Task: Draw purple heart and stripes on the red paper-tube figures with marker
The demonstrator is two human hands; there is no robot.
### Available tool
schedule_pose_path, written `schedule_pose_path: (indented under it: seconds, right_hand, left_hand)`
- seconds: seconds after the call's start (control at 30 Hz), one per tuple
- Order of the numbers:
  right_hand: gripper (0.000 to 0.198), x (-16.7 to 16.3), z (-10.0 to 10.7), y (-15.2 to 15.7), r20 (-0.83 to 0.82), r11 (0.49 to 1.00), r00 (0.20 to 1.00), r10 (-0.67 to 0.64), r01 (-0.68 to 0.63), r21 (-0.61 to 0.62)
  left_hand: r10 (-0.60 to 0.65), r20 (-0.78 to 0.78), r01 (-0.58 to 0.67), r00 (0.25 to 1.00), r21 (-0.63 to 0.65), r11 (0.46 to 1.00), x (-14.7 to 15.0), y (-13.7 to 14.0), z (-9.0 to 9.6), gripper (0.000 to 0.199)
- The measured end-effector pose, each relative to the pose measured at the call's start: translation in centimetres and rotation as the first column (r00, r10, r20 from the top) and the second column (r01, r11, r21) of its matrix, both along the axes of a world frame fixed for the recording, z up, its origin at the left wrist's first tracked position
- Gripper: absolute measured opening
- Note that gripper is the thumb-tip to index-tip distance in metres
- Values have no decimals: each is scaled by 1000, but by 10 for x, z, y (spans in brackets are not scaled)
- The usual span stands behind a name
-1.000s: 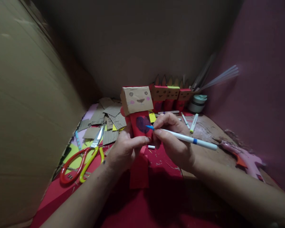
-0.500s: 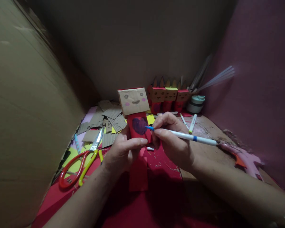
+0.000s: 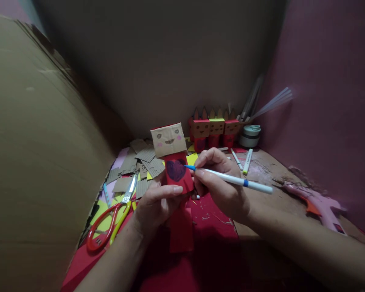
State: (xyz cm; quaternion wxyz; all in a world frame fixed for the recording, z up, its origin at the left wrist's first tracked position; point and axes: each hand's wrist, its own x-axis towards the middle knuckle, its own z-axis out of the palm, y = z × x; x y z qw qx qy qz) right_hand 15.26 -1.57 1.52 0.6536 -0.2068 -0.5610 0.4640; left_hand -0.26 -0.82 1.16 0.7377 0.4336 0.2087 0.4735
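Note:
My left hand (image 3: 158,201) is closed round the lower body of a cardboard figure (image 3: 168,141). The figure has a tan box head with a drawn face and pink cheeks, above a red body. A dark purple heart (image 3: 176,170) is drawn on that body. Between the thumb and fingers of my right hand (image 3: 217,178) is a white marker (image 3: 231,178) with a blue tip and a blue band. Its tip meets the right edge of the heart. Below the figure lies a red paper strip (image 3: 181,231).
Red-and-yellow scissors (image 3: 109,225) lie at left beside corrugated cardboard scraps (image 3: 146,154). Several similar figures (image 3: 214,129) stand at the back, near a lidded jar (image 3: 250,136) and clear sticks (image 3: 276,103). Two markers (image 3: 247,161) and a pink glue gun (image 3: 314,198) lie right. Cardboard walls (image 3: 33,162) enclose the table.
The view has shifted a little. The marker tip stays at the heart's right side, and the heart's upper right looks darker. Both hands keep their hold.

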Motion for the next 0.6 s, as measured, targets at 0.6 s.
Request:
schedule_pose_path:
  seconds: [0.6]
  right_hand:
    - [7, 2, 5, -2, 211, 987, 966, -151, 160, -26]
  left_hand:
    - [51, -19, -52, 999, -48, 998, -1, 0, -1, 60]
